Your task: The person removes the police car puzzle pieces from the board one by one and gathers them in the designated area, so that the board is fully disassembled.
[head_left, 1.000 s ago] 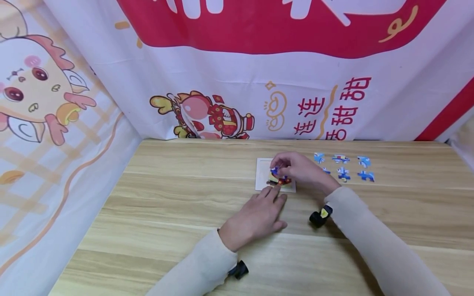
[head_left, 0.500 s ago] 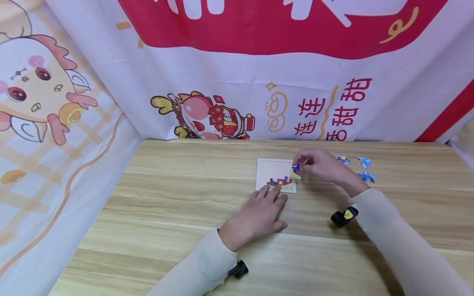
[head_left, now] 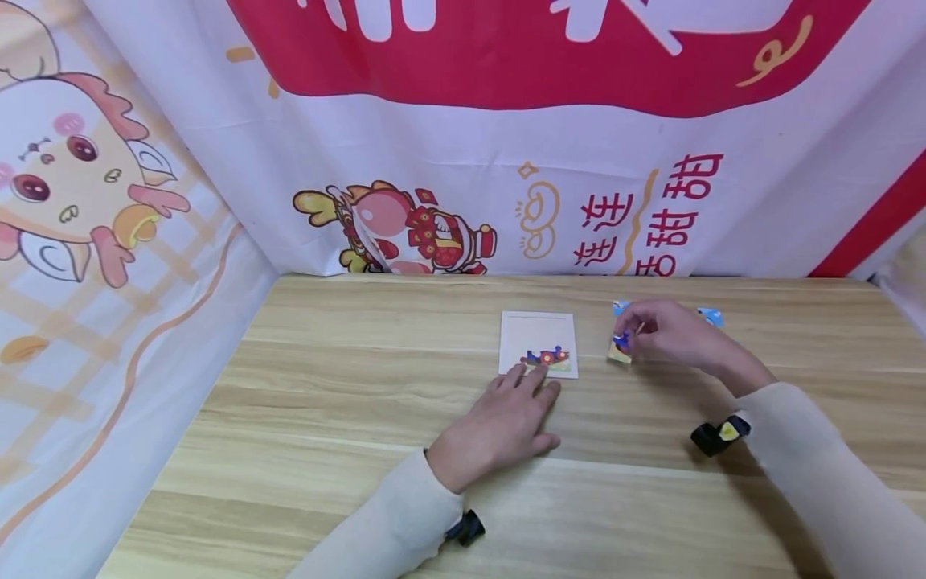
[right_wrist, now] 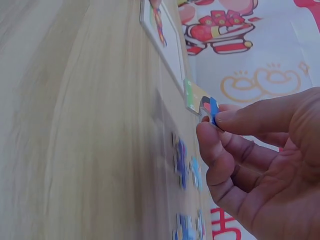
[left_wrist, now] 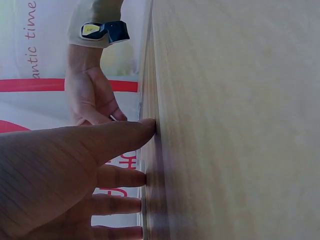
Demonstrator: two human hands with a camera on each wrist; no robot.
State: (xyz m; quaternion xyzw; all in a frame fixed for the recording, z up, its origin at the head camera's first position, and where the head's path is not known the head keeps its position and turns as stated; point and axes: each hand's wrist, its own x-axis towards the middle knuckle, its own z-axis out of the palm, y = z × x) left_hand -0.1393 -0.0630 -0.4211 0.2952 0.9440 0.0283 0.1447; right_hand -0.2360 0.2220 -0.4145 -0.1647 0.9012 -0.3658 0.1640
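My right hand (head_left: 673, 334) pinches a jigsaw piece (head_left: 620, 349) between thumb and fingertips, to the right of the white puzzle tray (head_left: 531, 328). In the right wrist view the pinched piece shows yellow, green and blue, held on edge with the hand above the table. Joined red, blue and yellow pieces (head_left: 557, 357) lie along the tray's lower right. My left hand (head_left: 499, 426) rests flat with straight fingers, its fingertips at the tray's near edge and over part of those pieces. The left wrist view shows its thumb (left_wrist: 127, 132) extended by the tabletop.
Loose blue jigsaw pieces (right_wrist: 181, 162) lie on the wooden table (head_left: 347, 418) beneath and beyond my right hand, partly hidden by it in the head view. A printed cloth (head_left: 434, 145) hangs along the table's back edge.
My right hand has lifted the pinched jigsaw piece away from the tray and carried it rightward, over towards the loose pieces. The left hand has stayed in place.
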